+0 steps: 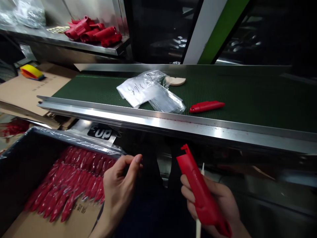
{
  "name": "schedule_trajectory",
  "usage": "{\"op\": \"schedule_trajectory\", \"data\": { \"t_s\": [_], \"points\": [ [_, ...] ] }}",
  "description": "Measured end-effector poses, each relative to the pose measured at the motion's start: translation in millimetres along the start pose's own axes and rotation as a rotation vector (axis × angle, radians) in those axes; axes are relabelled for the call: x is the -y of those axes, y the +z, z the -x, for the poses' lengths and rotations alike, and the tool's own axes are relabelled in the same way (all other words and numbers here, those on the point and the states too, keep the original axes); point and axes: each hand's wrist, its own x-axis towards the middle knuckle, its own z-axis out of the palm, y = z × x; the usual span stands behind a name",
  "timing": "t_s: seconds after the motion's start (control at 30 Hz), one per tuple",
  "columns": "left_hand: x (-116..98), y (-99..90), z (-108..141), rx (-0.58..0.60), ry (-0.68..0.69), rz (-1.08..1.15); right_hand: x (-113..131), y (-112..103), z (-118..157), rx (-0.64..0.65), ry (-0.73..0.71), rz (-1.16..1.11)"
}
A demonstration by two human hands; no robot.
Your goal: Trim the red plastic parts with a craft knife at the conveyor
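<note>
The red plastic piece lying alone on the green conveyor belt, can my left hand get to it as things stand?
Probably yes. The left hand is empty, its fingers curled, and nothing stands between it and the red plastic piece but the belt's low metal rail. It would be a reach up and across, to the right.

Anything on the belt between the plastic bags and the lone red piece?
Nothing: bare green belt between the plastic bags and the red piece, per the head view.

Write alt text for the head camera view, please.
A person's right hand holds a red plastic tool and a thin white stick; the left hand hovers empty beside a box of bagged red tools. Behind, plastic bags lie on a green conveyor belt.
</note>
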Motion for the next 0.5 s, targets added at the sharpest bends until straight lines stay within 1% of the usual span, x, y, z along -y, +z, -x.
{"op": "schedule_trajectory", "data": {
  "t_s": [0.07,0.1,0.2,0.27,0.43,0.5],
  "points": [
    [-5,3.3,4,0.048,-0.044,0.051,0,0,0,0.001,-0.002,-0.024],
    [-8,6.0,5,0.051,-0.049,0.094,-1,0,0,-0.001,-0.001,-0.032],
    [-18,15.1,9,-0.017,0.002,0.224,-1,1,0,-0.028,-0.002,-0.050],
    [-20,18.0,10,-0.026,0.022,0.264,-1,2,-2,-0.051,-0.007,-0.066],
    [-11,10.9,13,0.096,-0.056,0.140,-2,-1,-5,-0.111,-0.022,-0.063],
    [-8,7.8,16,0.116,-0.007,0.097,-1,-4,-5,-0.138,-0.030,-0.029]
  ]
}}
